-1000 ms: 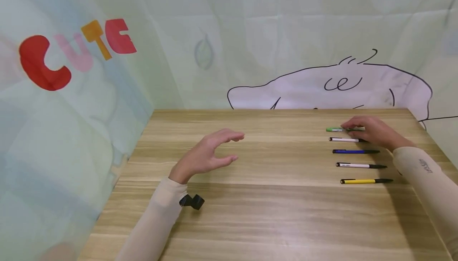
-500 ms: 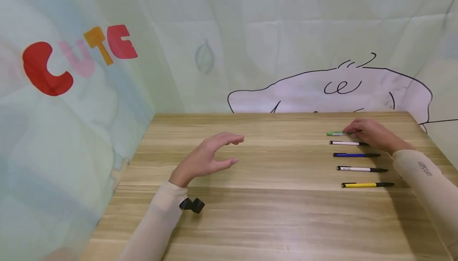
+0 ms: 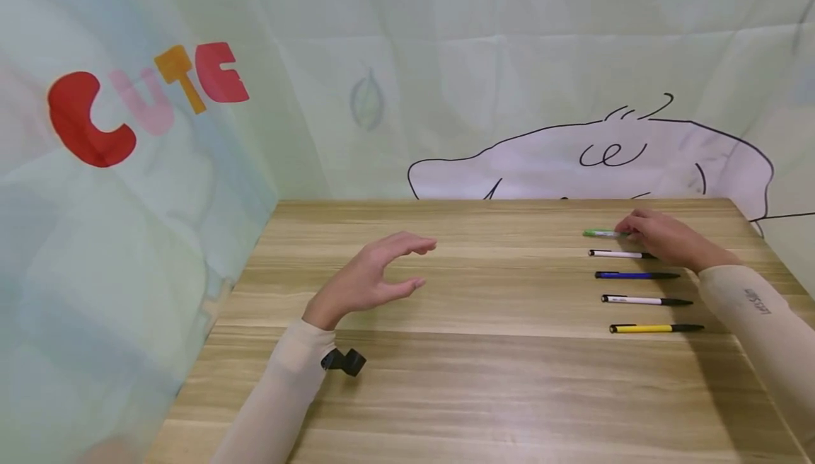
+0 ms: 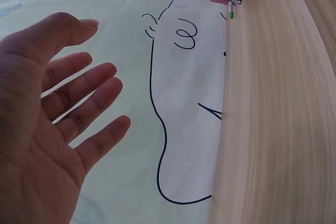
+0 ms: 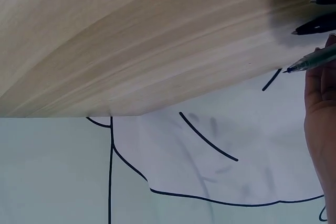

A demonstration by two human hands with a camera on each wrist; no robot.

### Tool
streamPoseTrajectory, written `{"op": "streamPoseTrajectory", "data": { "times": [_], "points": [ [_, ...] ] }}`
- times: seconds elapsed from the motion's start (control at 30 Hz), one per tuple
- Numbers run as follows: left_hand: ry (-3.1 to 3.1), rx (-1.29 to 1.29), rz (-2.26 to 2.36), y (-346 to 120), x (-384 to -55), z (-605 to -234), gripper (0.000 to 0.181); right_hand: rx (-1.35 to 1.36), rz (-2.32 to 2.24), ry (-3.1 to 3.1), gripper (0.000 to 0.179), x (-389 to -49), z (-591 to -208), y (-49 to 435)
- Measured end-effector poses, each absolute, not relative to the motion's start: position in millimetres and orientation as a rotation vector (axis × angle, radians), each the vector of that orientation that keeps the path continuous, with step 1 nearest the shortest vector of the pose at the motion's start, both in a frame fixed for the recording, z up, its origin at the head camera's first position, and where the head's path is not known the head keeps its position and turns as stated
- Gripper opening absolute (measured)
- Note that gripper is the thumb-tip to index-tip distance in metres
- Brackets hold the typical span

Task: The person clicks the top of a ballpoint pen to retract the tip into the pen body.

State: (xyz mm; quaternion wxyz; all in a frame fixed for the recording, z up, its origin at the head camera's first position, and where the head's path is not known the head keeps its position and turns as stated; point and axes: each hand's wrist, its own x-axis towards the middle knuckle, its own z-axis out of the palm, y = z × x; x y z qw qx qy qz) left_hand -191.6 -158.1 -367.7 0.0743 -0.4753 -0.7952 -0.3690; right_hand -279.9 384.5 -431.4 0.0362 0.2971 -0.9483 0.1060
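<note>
My right hand (image 3: pixel 662 238) is at the far right of the table, pinching a green pen (image 3: pixel 597 233) between thumb and fingers. Its green end sticks out to the left; the hand covers the rest in the head view. The right wrist view shows the pen's clear barrel (image 5: pixel 310 62) and tip beside the fingers. Just nearer than it lies a white pen (image 3: pixel 619 254), partly under the hand. Below that follow a blue pen (image 3: pixel 630 275), another white pen (image 3: pixel 637 300) and a yellow pen (image 3: pixel 651 328). My left hand (image 3: pixel 369 273) hovers left of centre, thumb and fingers apart, holding nothing.
The wood-grain table (image 3: pixel 484 379) ends at the back against a printed cloth backdrop (image 3: pixel 496 82). A second cloth wall (image 3: pixel 159 238) with coloured letters rises at the left. A small black device (image 3: pixel 344 362) sits on my left wrist.
The fingers of my right hand have drawn closer together on the green pen, hiding more of it. The left hand and the other pens stay put; the head view has shifted slightly.
</note>
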Motion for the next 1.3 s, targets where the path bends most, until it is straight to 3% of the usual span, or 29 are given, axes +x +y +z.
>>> {"op": "streamPoseTrajectory", "data": {
  "times": [0.37,0.77,1.3],
  "points": [
    [-2.380,-1.414,-1.110,-160.9,-192.2,-367.9,0.055,0.811,0.330,-2.997,0.022,-269.9,-418.4,381.9],
    [-2.398,-1.372,-1.129,-162.1,-193.2,-366.2,0.056,0.715,0.671,-2.849,0.019,-263.7,-413.4,379.1],
    [-2.400,-1.342,-1.113,-160.7,-194.5,-366.6,0.057,0.335,1.002,-2.914,0.029,-247.7,-397.0,368.3]
  ]
}}
